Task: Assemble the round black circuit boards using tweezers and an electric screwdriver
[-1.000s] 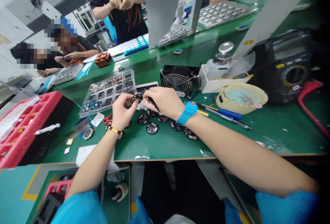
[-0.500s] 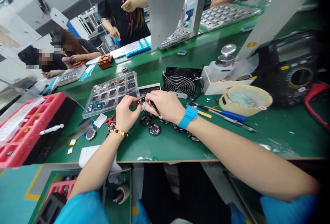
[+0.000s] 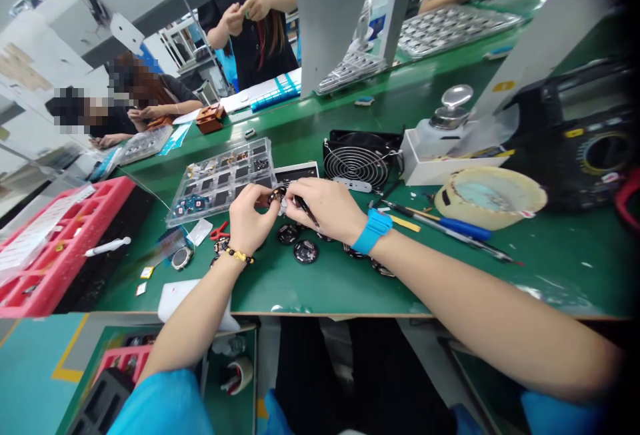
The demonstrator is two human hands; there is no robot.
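My left hand (image 3: 253,216) pinches a small round black circuit board (image 3: 277,195) between thumb and fingers, above the green bench. Close against it, my right hand (image 3: 320,205) grips a slim dark tool (image 3: 306,211) that looks like tweezers. Its tip is hidden by my fingers, and a small pale piece (image 3: 283,205) shows between the hands. Below them lie several round black circuit boards (image 3: 305,251), some partly covered by my right hand and wrist. A red clip-like tool (image 3: 219,231) rests left of my left hand.
A clear compartment box (image 3: 220,178) of parts stands behind my hands, beside a black fan (image 3: 357,160). Rightward are pens (image 3: 465,229), a yellowish bowl (image 3: 490,198) and a pump bottle (image 3: 445,125). A pink foam tray (image 3: 50,248) stands left. Co-workers sit and stand across the bench.
The whole view has shifted slightly, so bench things appear a little further right. My hands keep the same hold on the board and tool. A co-worker across has brought both hands together.
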